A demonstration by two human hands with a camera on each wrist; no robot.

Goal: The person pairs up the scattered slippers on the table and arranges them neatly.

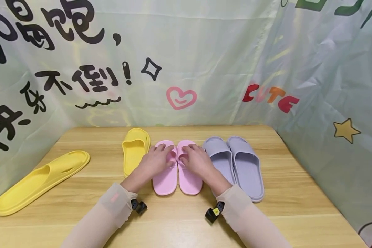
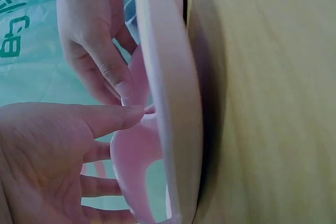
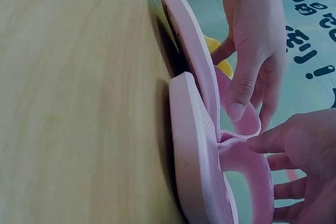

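Observation:
A pair of pink slippers stands side by side on the table, toes pointing away. My left hand (image 1: 155,160) spans the strap of the left pink slipper (image 1: 165,182), with the thumb (image 2: 118,118) at the strap and the fingers across its far side. My right hand (image 1: 198,159) holds the right pink slipper (image 1: 190,182) in the same way. In the right wrist view its thumb (image 3: 265,141) rests against the strap. The slippers' inner edges meet. Shadow shows under their soles in both wrist views.
One yellow slipper (image 1: 133,153) stands just left of the pink pair. Another yellow slipper (image 1: 41,182) lies slanted at the table's left. A pair of grey-purple slippers (image 1: 248,172) stands close on the right. Printed cloth (image 1: 204,51) surrounds the wooden table (image 1: 173,220).

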